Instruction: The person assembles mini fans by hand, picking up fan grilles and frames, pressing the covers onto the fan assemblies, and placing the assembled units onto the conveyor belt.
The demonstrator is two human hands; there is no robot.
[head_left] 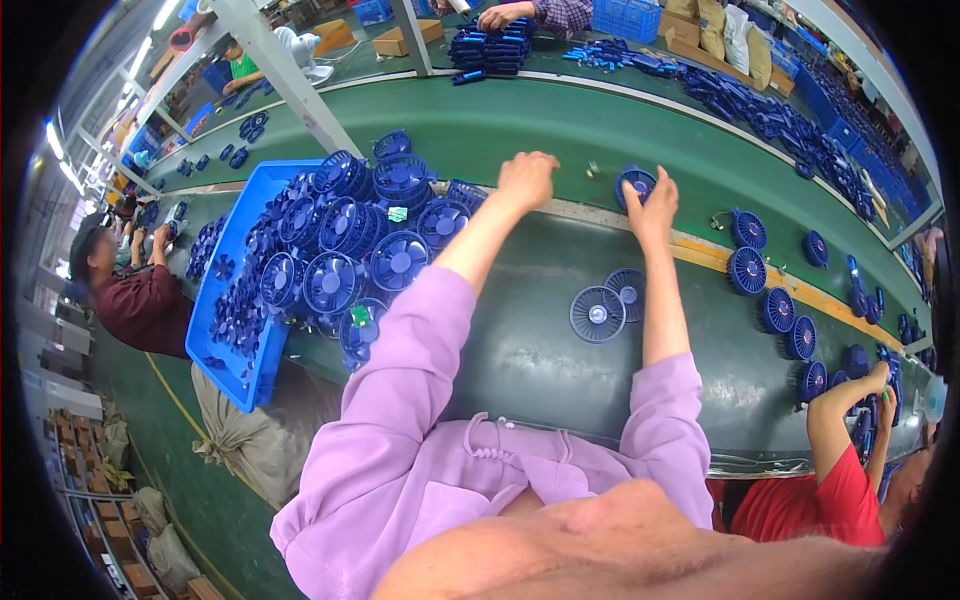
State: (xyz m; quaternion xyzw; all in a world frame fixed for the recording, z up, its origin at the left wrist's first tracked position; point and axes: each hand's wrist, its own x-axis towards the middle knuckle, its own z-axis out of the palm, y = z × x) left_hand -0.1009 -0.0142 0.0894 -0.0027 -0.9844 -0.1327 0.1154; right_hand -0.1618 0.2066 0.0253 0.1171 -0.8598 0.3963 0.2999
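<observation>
My right hand (653,212) grips a small round blue fan housing (640,180) over the near edge of the green conveyor belt, thumb on one side and fingers on the other. To its left, my left hand (527,184) reaches over the belt with bent fingers; thumb and index finger look apart, and I see nothing between them. A tiny pale part (592,168) shows between the two hands, too blurred to name. Closer to me, a round blue fan grille (597,314) lies on the dark green worktop, overlapping a second grille (627,290).
Left of me, a blue tray (262,385) holds small blue fan blades, with blue fan cages (345,225) piled beside and over it. Blue fan housings (747,270) line the right side. A co-worker in red (830,500) works there; another person (140,300) sits far left. A metal post (290,85) rises ahead.
</observation>
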